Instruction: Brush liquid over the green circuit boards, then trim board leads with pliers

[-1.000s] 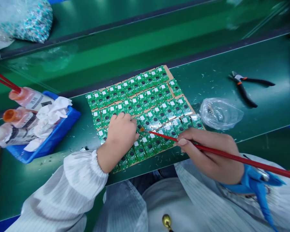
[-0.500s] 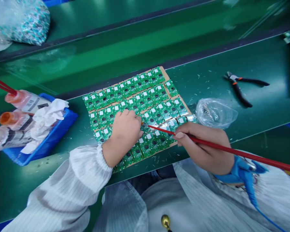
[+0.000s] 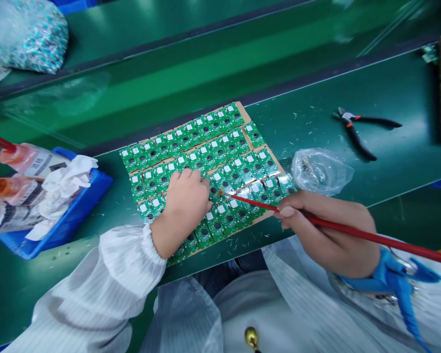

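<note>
Rows of small green circuit boards (image 3: 238, 142), each with a white square and most with a dark round part, lie on a brown cardboard sheet (image 3: 243, 113). My left hand (image 3: 187, 201) rests over the lower middle rows, fingers curled down; its fingertips and anything under them are hidden. Between the thumb and fingers of my right hand (image 3: 330, 230) is a thin red-handled brush (image 3: 330, 224). The brush's orange-brown tip is over the boards just right of my left hand; I cannot tell whether it touches them. A blue wrist strap circles my right wrist.
Black-handled cutters (image 3: 356, 127) and a clear plastic bag (image 3: 321, 171) with small metal parts lie to the right. At left a blue bin (image 3: 69, 215) holds bottles (image 3: 33, 159) and crumpled white tissue (image 3: 66, 181). A bag of blue-white pieces (image 3: 40, 39) sits on the back ledge.
My right hand and the brush have moved slightly right relative to the boards, and the tip is farther from my left hand. The whole view has shifted a little.
</note>
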Motion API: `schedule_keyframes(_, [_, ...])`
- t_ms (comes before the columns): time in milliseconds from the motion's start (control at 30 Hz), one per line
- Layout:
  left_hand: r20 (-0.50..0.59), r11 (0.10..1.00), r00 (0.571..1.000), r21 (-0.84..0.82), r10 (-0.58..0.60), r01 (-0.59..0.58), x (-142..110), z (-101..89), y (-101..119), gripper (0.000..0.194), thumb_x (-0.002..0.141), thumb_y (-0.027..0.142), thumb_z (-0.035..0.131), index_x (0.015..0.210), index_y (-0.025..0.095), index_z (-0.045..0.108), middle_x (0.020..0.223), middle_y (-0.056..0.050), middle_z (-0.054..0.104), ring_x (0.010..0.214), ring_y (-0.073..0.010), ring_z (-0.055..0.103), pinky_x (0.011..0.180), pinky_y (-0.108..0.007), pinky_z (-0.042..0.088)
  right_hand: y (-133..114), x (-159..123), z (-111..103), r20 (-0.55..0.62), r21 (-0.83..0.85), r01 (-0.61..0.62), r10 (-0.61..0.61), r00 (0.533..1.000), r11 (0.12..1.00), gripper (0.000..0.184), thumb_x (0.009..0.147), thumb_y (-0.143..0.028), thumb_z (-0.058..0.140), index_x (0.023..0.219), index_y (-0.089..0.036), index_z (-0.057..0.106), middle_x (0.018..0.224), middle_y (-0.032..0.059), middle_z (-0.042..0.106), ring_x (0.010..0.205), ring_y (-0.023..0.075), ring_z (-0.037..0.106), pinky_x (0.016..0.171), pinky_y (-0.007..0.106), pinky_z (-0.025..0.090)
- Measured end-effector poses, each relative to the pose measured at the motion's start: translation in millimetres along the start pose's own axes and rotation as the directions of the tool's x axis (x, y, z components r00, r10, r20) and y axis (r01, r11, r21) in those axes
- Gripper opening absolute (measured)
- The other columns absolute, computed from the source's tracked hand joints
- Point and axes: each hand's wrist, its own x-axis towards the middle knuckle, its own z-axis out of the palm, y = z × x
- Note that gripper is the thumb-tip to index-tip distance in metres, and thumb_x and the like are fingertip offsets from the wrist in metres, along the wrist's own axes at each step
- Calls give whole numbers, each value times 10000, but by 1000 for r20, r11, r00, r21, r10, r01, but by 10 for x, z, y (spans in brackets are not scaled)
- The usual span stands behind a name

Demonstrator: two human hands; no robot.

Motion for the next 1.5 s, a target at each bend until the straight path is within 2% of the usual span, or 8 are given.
schedule_keyframes(100, [3,1000,1000,-24,3,-3,5,-33,9,251,768,362,642,928,170,664,952,-105,609,938,-276,514,758,-384,373,50,-9,-33,-45,-9,-56,55,997,998,184,901,-214,506,727,-238,564,589,-8,579,493,133,521,473,275,392])
schedule_keyframes(200, [-7,999,1000,-34,10,-10,41,-72,43,273,776,372,633,963,176,660,951,-99,606,937,-272,514,764,-382,370,90,37,-5,-64,-12,-55,54,996,998,206,903,-223,495,708,-233,564,584,-4,580,504,145,535,480,285,402])
schedule_keyframes(367, [-33,998,999,-36,40,-41,146,-62,116,329,761,423,652,969,167,663,941,-103,603,942,-277,510,763,-385,371,105,102,72,-21,7,-29,29,999,1000,205,893,-206,493,698,-210,559,580,-9,572,511,129,542,489,262,408])
schedule_keyframes(600, [-26,998,998,-22,62,-63,206,-62,134,293,735,414,685,883,162,673,926,-106,602,916,-276,520,742,-385,378,95,56,-14,50,-7,-11,11,999,1000,186,877,-174,514,699,-194,561,546,-32,540,474,97,503,466,229,383])
schedule_keyframes(833, [-11,998,998,-12,56,-56,201,-68,144,301,754,420,663,906,159,674,979,-113,610,938,-281,514,766,-398,378,154,-21,-49,-50,-3,-22,22,999,1000,167,882,-176,529,723,-217,561,574,-31,540,491,101,490,477,249,370])
schedule_keyframes(1000, [-3,999,999,-15,48,-48,196,-70,134,300,753,410,657,917,159,676,1000,-116,612,947,-287,516,767,-400,377,196,-40,-138,-100,47,-102,107,989,994,196,904,-225,513,717,-233,571,589,-14,569,521,132,524,488,282,380])
schedule_keyframes(1200, [-27,998,997,-8,69,-69,213,-155,174,209,798,263,558,954,186,674,961,-92,616,917,-264,522,730,-380,357,309,27,-186,-192,83,-108,122,974,991,180,865,-218,558,689,-226,592,573,-17,574,509,141,530,478,289,376])
schedule_keyframes(1500, [-48,999,998,-26,37,-38,427,-116,287,383,779,510,605,955,174,667,905,-101,603,917,-270,511,748,-375,350,381,111,-76,-143,85,-88,100,985,992,210,884,-235,519,687,-207,585,587,-13,573,530,128,539,496,271,388])
